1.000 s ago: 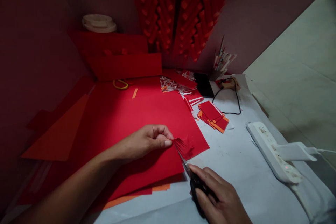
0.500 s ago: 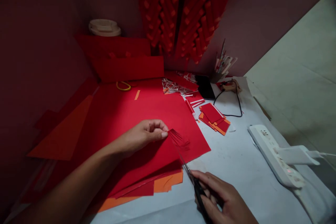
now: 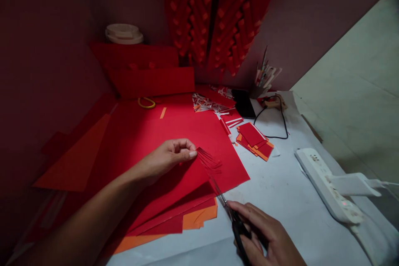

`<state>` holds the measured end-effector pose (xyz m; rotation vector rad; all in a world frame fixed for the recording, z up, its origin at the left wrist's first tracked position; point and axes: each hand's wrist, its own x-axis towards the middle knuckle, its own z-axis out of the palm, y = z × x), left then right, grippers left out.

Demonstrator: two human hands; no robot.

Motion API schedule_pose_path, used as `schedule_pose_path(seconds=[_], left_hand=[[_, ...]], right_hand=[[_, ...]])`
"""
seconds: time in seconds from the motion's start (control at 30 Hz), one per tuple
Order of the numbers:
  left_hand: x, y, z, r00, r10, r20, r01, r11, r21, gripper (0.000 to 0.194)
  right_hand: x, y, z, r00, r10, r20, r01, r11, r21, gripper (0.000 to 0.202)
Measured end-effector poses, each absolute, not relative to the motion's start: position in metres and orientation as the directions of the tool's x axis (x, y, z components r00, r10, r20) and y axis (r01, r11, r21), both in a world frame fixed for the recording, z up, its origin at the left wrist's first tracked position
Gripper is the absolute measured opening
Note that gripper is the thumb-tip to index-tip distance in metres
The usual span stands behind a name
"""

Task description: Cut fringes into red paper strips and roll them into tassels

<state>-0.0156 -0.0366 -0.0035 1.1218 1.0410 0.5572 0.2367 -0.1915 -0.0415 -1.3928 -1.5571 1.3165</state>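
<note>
My left hand (image 3: 179,152) pinches one end of a small red piece of paper (image 3: 208,160), whose other end is cut into thin strips that fan out to the right. In my right hand (image 3: 260,230) is a pair of scissors (image 3: 237,226) with black handles, its blades aimed up and left toward the fringe. A small space separates the blade tips from the strips. Beneath both lies a large red sheet (image 3: 187,131), with its near edge lifted a little over orange paper (image 3: 199,216).
Stacked red and orange cards (image 3: 254,140) lie right of the sheet, below a black phone (image 3: 243,104). Paper shreds (image 3: 207,103) are heaped behind. A white power strip (image 3: 327,185) stands at right; a pen holder (image 3: 260,87) and yellow-handled scissors (image 3: 146,102) are farther back.
My left hand has shifted slightly up and left with the fringed paper, away from the scissors. My right hand and the scissors have barely moved.
</note>
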Motion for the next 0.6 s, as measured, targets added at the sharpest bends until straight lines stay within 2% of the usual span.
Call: schedule_pose_path(seconds=[0.33, 0.6], left_hand=[[-0.0152, -0.0348, -0.0044, 0.458, 0.807, -0.372, 0.138, 0.349, 0.927, 0.029], [-0.0137, -0.0366, -0.0052, 0.485, 0.79, -0.375, 0.154, 0.345, 0.926, 0.029]], right_hand=[[0.2286, -0.1933, -0.0458, -0.175, 0.971, -0.164, 0.272, -0.112, -0.956, 0.049], [0.2274, -0.1911, -0.0466, -0.192, 0.978, -0.087, 0.296, -0.027, -0.955, 0.05]])
